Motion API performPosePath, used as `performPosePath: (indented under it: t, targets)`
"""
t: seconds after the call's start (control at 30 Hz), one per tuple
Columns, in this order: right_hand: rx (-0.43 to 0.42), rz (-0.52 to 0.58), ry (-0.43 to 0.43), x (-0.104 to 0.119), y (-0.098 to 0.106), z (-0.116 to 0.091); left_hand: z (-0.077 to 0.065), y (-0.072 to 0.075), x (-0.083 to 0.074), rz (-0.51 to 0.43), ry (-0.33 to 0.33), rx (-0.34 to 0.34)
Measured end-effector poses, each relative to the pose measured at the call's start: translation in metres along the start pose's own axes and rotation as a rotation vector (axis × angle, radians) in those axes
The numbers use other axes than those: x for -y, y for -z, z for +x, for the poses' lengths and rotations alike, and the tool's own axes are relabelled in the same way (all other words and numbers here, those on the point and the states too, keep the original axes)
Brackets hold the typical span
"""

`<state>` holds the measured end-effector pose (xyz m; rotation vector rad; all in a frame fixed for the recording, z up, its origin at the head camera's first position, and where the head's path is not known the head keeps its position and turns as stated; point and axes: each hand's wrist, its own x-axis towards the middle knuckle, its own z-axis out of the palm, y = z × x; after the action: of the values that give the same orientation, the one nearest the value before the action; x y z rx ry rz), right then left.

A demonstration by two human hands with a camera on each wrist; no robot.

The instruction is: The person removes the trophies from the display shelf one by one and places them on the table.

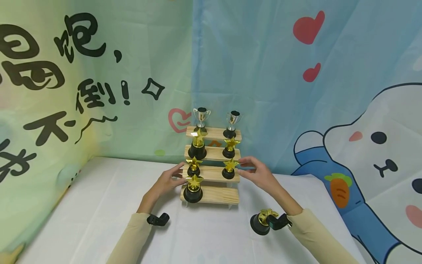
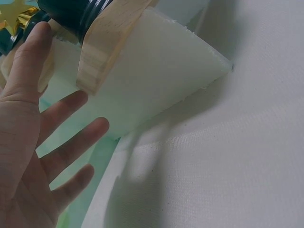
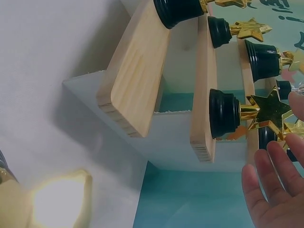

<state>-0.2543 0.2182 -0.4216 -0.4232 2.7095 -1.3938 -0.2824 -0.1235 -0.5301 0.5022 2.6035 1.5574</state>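
A stepped wooden display rack [image 1: 214, 195] stands at the middle of the table. My left hand [image 1: 167, 179], fingers spread, is at its left edge by the small gold star trophy [image 1: 193, 170] on the second tier from the bottom; in the left wrist view the thumb [image 2: 29, 59] is close to a black base, contact unclear. On that tier's right end stands another star trophy [image 3: 225, 114]. My right hand [image 1: 258, 173] is just right of it with fingers extended, gripping nothing visible. A larger star trophy [image 1: 193, 195] occupies the bottom tier's left end.
Two silver cups [image 1: 201, 116] stand on the top tier; two star trophies [image 1: 197, 151] are on the tier below. Another star trophy [image 1: 259, 224] lies tipped over on the white table [image 1: 211, 238], partly behind the right wrist camera. A printed cloth [image 1: 257, 66] hangs behind.
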Motion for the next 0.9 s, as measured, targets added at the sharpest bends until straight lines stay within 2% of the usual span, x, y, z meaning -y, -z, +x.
performPosePath:
  t: [0.2,0.43,0.9]
  targets:
    - [0.011,0.017,-0.006,0.024,0.001,-0.006,0.000,0.000,0.000,0.005,-0.013,0.000]
    - [0.014,-0.003,0.021,-0.001,-0.005,0.006,0.000,0.000,0.001,0.009,-0.005,-0.004]
    - [0.044,-0.037,0.013,-0.001,-0.011,0.015,0.000,-0.001,0.000,0.001,0.005,-0.009]
